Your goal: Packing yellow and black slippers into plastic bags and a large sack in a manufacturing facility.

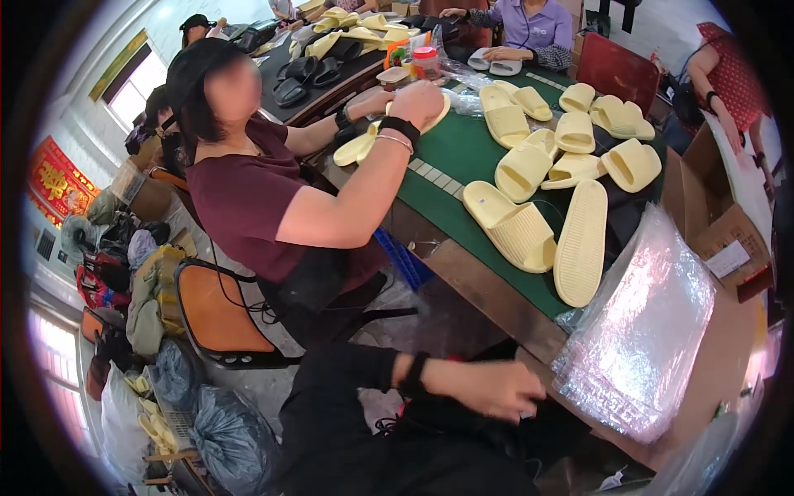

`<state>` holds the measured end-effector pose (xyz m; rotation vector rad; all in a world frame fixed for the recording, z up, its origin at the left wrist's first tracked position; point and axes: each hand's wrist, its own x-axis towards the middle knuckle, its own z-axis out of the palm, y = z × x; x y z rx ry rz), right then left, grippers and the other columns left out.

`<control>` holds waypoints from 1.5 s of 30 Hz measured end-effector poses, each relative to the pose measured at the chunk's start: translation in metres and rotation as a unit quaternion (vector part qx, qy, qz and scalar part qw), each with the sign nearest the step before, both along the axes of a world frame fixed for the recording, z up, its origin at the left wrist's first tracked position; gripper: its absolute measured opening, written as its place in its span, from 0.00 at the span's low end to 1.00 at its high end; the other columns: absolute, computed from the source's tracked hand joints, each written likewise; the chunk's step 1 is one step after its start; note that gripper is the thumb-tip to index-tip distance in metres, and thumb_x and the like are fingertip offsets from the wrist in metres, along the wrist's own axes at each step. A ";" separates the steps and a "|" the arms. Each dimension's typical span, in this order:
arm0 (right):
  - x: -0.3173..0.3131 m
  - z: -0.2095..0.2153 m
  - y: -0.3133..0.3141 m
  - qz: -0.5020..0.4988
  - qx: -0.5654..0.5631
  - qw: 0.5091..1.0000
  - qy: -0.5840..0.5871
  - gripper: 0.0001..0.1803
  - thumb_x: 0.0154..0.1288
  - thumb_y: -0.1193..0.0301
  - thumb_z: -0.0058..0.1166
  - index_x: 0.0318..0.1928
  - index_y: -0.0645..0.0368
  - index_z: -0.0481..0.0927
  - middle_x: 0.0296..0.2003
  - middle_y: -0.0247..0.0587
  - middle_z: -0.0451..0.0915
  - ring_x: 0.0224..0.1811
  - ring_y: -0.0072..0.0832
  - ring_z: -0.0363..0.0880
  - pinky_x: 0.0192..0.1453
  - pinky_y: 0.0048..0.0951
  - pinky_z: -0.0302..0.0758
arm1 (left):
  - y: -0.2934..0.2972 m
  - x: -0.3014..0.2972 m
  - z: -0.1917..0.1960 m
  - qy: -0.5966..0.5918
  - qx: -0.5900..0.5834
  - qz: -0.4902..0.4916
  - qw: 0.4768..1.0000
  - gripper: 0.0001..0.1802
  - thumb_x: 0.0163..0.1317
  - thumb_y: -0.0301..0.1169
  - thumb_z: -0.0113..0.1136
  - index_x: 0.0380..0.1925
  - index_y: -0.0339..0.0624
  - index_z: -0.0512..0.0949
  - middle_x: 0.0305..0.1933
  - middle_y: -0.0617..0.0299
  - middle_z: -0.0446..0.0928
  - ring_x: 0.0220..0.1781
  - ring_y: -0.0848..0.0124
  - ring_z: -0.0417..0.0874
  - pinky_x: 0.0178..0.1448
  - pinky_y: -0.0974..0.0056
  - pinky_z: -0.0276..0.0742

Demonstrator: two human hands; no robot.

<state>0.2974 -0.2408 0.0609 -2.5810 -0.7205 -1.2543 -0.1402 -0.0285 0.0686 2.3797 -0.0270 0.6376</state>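
Observation:
My left hand [495,390], with a black band at the wrist, hovers by the near corner of the table, its fingers loosely bent and somewhat apart. Nothing shows in it. My right hand is out of view. Closest to my left hand lies a stack of clear, shiny plastic bags [637,331]. Beyond it, on the green table mat [438,153], a pale yellow slide slipper [511,225] rests upright beside another slipper [581,244] lying sole up. Several more yellow slippers [524,165] are spread farther back.
At the left, a seated co-worker in a maroon shirt [240,190] handles yellow slippers [356,149]. Across the table, a person in purple [529,29] touches a pale slipper [500,59]. A cardboard box [719,215] stands right; an orange chair [222,310] stands left.

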 end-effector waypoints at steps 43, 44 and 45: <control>-0.012 0.038 -0.106 0.135 0.097 0.930 0.327 0.35 0.55 0.62 0.64 0.62 0.59 0.68 0.61 0.52 0.69 0.63 0.48 0.68 0.64 0.44 0.66 | -0.201 0.317 -0.069 -0.003 0.324 -0.204 0.924 0.09 0.56 0.33 0.51 0.31 0.44 0.80 0.37 0.58 0.79 0.52 0.63 0.76 0.75 0.55 0.50; -0.016 0.056 -0.066 0.211 0.073 0.918 0.328 0.35 0.54 0.61 0.64 0.61 0.61 0.69 0.61 0.53 0.68 0.63 0.48 0.67 0.65 0.43 0.65 | -0.196 0.308 -0.078 -0.059 0.293 -0.169 0.939 0.11 0.57 0.33 0.51 0.35 0.43 0.80 0.40 0.55 0.79 0.54 0.61 0.75 0.74 0.55 0.51; -0.019 0.070 -0.030 0.280 0.050 0.902 0.326 0.35 0.53 0.60 0.65 0.60 0.62 0.71 0.62 0.54 0.68 0.64 0.49 0.66 0.66 0.43 0.64 | -0.192 0.299 -0.083 -0.118 0.262 -0.140 0.948 0.13 0.59 0.34 0.50 0.39 0.41 0.80 0.44 0.53 0.79 0.56 0.60 0.74 0.74 0.54 0.53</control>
